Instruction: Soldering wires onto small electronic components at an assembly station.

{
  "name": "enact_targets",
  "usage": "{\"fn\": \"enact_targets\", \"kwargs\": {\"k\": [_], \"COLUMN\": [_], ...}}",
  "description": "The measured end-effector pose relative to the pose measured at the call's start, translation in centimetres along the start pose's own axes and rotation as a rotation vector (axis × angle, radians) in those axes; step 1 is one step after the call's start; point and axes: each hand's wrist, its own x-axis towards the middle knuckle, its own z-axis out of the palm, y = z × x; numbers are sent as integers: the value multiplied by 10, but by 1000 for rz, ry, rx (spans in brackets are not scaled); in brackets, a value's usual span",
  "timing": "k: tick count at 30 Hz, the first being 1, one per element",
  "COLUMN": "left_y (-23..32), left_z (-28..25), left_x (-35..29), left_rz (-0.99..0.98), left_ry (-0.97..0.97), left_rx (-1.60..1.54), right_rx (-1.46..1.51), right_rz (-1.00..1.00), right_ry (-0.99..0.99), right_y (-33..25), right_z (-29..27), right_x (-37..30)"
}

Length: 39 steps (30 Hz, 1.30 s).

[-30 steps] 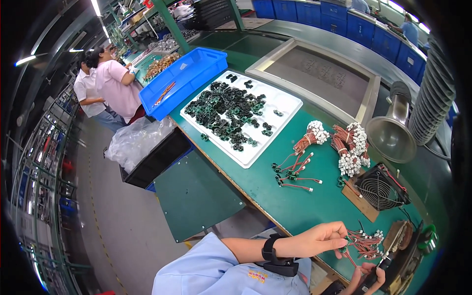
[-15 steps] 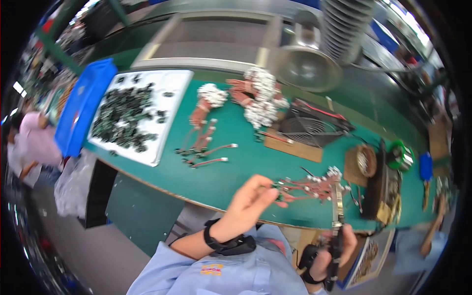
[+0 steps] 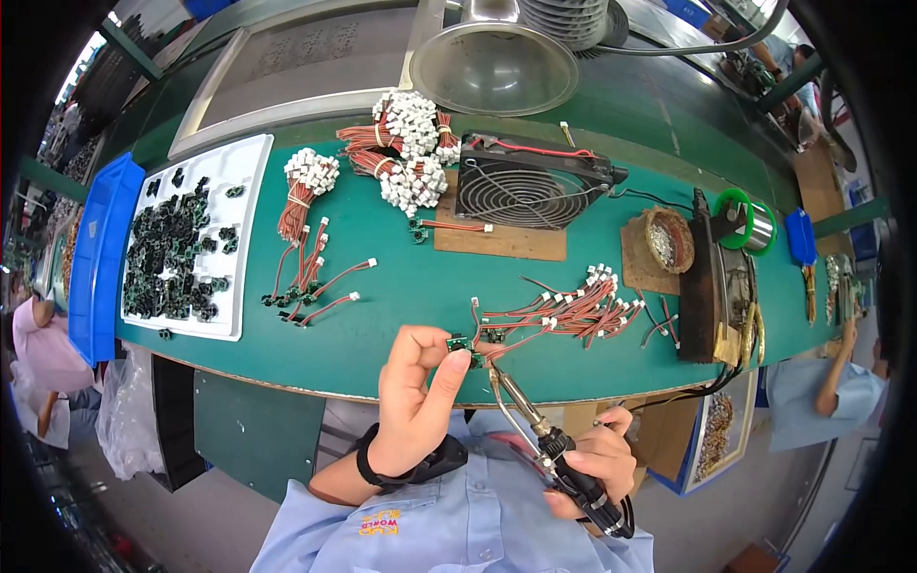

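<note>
My left hand pinches a small green circuit board between thumb and fingers, over the table's near edge. Wrapped around a black-handled soldering iron is my right hand. A thin metal tube runs alongside the iron's shaft, and its tip reaches the board by my left fingertips; whether they touch I cannot tell. Just beyond lies a loose heap of red-and-black wire leads with white connectors. Another dark little board sits against my left fingertips, partly hidden.
A white tray of dark green boards stands at left beside a blue bin. Bundled leads, a black fan, a small round container and a green solder spool stand across the green table.
The soldering iron has swung from upright beside the lead heap to a slant, its tip now at my left fingers. My left hand has moved slightly away from the heap. The view has shifted.
</note>
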Motion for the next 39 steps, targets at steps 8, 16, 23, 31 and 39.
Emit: {"fn": "enact_targets", "kwargs": {"k": [8,16,23,31,39], "left_y": [1,2,-1,0,-1], "left_z": [-2,-3,2,3,3], "left_x": [-3,-3,-1,-1,-3], "left_rz": [-5,-4,90,110,118], "left_ry": [11,10,85,83,89], "left_rx": [86,107,78,73,100], "right_rx": [6,12,10,12,12], "right_rz": [-10,-37,-51,-52,-61], "right_ry": [-5,27,39,45,25], "right_y": [0,1,1,1,1], "right_z": [2,4,4,4,3], "right_x": [2,4,2,1,2]}}
